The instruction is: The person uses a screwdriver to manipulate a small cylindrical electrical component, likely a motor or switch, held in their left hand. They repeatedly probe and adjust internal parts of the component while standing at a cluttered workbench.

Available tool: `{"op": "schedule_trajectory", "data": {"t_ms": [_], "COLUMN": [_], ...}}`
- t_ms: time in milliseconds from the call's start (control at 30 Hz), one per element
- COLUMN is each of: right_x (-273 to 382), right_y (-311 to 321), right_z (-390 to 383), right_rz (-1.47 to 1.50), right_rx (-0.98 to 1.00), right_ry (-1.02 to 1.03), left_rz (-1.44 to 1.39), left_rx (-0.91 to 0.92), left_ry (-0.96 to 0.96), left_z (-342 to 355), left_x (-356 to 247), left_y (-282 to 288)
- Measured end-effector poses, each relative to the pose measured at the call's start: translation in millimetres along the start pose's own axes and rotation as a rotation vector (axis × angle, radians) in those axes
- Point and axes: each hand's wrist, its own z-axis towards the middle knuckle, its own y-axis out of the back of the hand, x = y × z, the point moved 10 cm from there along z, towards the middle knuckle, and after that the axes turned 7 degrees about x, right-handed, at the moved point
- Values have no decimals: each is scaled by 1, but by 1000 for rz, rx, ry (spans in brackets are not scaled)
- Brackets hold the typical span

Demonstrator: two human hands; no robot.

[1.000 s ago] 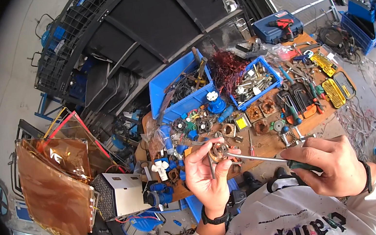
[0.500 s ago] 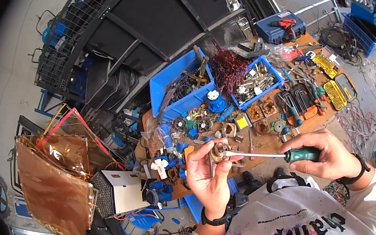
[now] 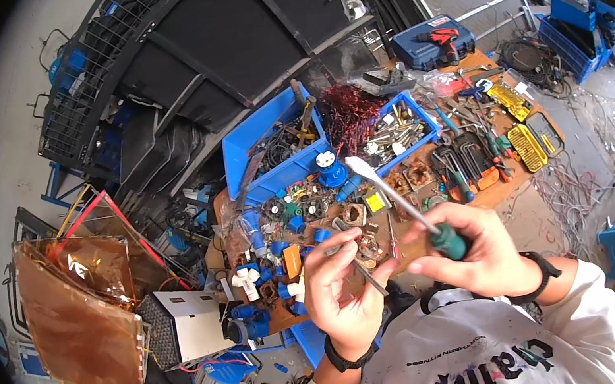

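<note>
Your right hand [image 3: 478, 253] grips a screwdriver [image 3: 397, 198], its tip pointing to 11 o'clock. Your left hand [image 3: 339, 291] pinches a thin metal rod [image 3: 369, 275] in its fingers.

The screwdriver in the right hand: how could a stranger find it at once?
Start at the cluttered wooden bench, then come down to the two raised hands before it. The right hand holds the screwdriver: green handle, long bright shaft pointing up-left, unlike the tools lying flat.

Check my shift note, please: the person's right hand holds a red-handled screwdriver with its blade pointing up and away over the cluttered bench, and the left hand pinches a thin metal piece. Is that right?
One detail is off. In the head view the screwdriver in the right hand has a green handle, not red. Its blade does point up and away over the bench, and the left hand does pinch a thin metal piece.
</note>
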Motion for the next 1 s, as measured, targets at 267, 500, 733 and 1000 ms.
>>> {"op": "schedule_trajectory", "data": {"t_ms": [267, 500, 733, 1000], "right_x": [19, 16, 13, 6], "right_y": [-7, -10, -10, -12], "right_z": [15, 15, 15, 14], "right_rz": [-119, -105, -132, -24], "right_rx": [-145, -175, -150, -138], "right_ry": [307, 276, 279, 203], "left_rz": [387, 410, 269, 40], "left_rx": [-55, 27, 28, -44], "left_ry": [-105, -102, -39, 49], "left_z": [0, 1, -1, -4], "left_x": [-21, -22, -12, -3], "left_y": [0, -3, -1, 3]}}
